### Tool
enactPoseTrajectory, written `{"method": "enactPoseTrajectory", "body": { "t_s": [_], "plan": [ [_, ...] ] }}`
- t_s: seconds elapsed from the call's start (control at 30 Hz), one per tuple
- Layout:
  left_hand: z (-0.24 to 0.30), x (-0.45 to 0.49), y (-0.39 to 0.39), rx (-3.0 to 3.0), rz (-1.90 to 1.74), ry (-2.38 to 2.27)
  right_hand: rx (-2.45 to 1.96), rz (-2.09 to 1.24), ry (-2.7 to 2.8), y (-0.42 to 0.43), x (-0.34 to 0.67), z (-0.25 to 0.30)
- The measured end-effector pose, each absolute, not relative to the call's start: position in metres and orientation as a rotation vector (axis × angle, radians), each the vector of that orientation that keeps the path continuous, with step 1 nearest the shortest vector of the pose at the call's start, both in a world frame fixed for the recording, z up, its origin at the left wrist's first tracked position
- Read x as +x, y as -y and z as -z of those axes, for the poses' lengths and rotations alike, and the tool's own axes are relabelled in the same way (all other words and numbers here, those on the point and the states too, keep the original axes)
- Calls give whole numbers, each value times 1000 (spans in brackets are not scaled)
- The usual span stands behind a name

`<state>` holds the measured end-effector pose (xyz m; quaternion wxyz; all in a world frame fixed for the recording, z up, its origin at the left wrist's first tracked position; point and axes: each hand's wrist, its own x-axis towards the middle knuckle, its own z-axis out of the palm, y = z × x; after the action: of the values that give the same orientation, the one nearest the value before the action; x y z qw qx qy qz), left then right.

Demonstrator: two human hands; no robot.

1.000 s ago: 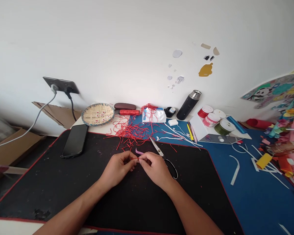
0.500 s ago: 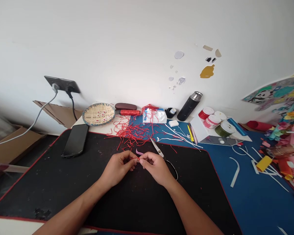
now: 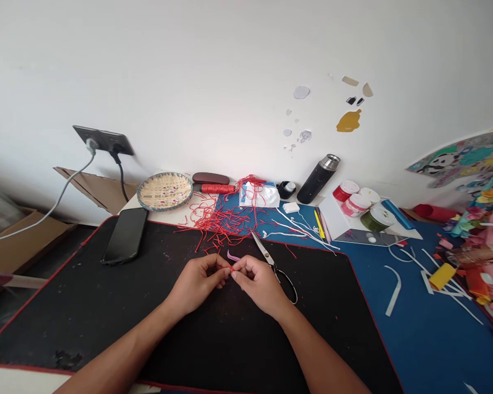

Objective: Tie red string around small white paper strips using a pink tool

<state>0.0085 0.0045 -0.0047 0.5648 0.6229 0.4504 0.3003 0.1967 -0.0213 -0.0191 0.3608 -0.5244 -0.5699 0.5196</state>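
My left hand (image 3: 197,282) and my right hand (image 3: 258,282) meet fingertip to fingertip over the black mat (image 3: 107,306). Both pinch a short piece of red cord (image 3: 230,268) between thumb and fingers. A small pink strip (image 3: 233,256) lies on the mat just beyond my fingertips. Scissors (image 3: 273,265) lie shut beside my right hand, blades pointing away. A heap of cut red cord pieces (image 3: 219,219) is spread at the mat's far edge.
A black phone (image 3: 125,235) lies at the mat's far left. Along the wall stand a woven basket (image 3: 164,191), a red cord spool (image 3: 217,189), a dark flask (image 3: 317,178) and ribbon rolls (image 3: 355,202). White strips and coloured paper scraps (image 3: 472,257) cover the blue surface at right.
Both hands stay pinched on the red cord with only tiny finger shifts. The view has drifted slightly.
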Motion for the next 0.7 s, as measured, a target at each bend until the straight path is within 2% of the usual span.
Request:
{"method": "enactPoseTrajectory", "body": {
  "t_s": [0.7],
  "plan": [
    [7, 8, -3, 1467, -689, -1054, -1372, -1199, 1558, 23, 196, 15]
  ]
}}
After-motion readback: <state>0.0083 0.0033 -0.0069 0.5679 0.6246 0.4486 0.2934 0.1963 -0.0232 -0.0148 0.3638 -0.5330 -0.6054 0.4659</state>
